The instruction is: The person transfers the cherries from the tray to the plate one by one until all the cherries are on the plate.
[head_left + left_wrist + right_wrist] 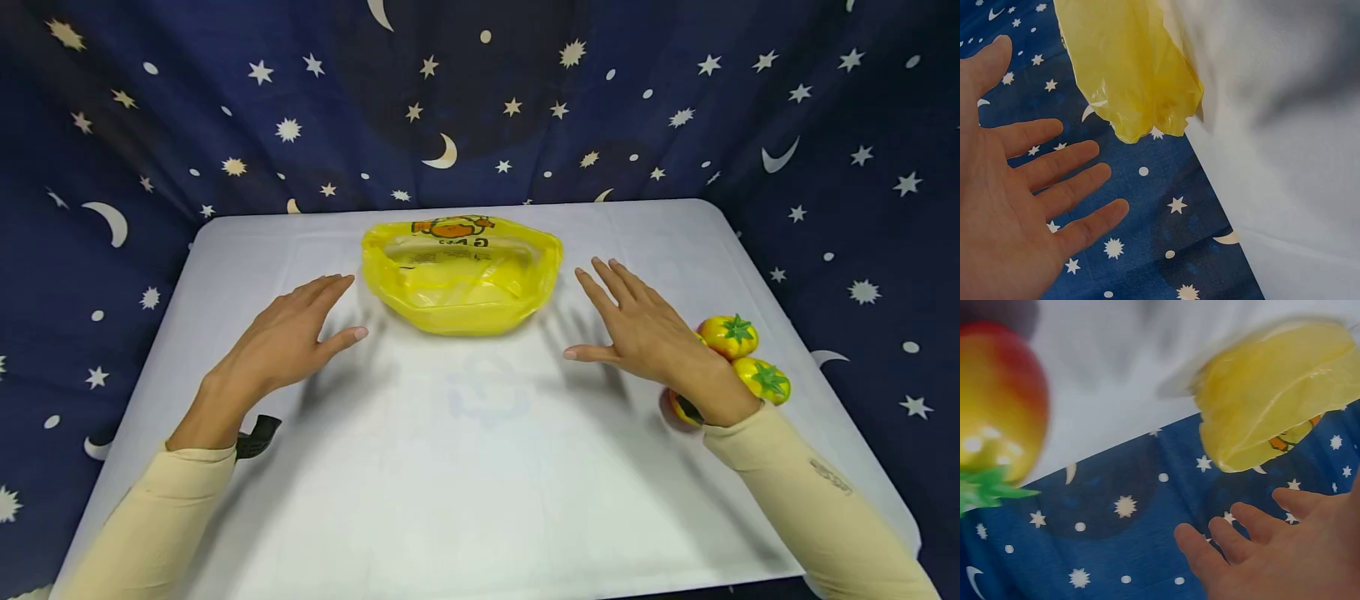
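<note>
A yellow plastic bag (pixel 472 320) stands on the white table with its mouth spread wide and printing on its inner back wall. To its left my left hand (pixel 288 333) hovers with straight fingers, apart from the bag and holding nothing. On the bag's other side my right hand (pixel 637 325) is held the same way, fingers spread and nothing in them. Beneath and beside the right wrist lie several yellow-and-red fruits (pixel 726 337) with green leafy tops, partly hidden by the forearm. One such fruit (pixel 1000 406) looms large in the right wrist view.
A white cloth covers the table (pixel 450 500). Dark blue curtains (pixel 480 100) with stars and moons hang behind it and along both sides. A black curved piece (pixel 258 436) sticks out at the left wrist.
</note>
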Demonstrator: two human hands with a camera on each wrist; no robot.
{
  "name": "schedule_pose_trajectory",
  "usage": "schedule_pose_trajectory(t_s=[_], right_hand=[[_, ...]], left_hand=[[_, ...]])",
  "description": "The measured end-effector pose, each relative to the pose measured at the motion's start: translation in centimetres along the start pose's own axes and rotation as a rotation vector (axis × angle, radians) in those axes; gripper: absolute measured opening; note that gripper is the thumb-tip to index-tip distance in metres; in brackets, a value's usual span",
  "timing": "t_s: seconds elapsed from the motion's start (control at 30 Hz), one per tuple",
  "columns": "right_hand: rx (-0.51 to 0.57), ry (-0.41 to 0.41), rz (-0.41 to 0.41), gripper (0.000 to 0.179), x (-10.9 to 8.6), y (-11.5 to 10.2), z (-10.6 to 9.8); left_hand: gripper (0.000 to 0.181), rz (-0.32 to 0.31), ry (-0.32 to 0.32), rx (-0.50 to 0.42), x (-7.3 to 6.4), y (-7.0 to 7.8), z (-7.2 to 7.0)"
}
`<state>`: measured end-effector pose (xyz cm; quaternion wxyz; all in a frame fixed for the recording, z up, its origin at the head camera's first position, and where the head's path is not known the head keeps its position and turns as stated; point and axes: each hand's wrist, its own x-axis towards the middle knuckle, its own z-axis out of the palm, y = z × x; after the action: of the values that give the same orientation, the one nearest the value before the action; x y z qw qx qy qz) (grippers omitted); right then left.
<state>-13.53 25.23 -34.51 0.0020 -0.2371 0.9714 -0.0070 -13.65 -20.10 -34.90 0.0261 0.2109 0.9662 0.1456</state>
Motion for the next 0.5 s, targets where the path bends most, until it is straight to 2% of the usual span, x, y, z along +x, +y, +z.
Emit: schedule_pose_trajectory(t_s=[0.2,0.5], right_hand=[[0.014,-0.046,0.074,0.105,-1.4,1.2,0.3],[0.038,-0.088,0.139,0.105,-3.4,3.3,1.1]], left_hand=[[0.08,-0.003,0.0,-0.032,0.1,0.0,0.4],[0.077,-0.025,0.005,-0.069,0.1,-0.1,0.6]])
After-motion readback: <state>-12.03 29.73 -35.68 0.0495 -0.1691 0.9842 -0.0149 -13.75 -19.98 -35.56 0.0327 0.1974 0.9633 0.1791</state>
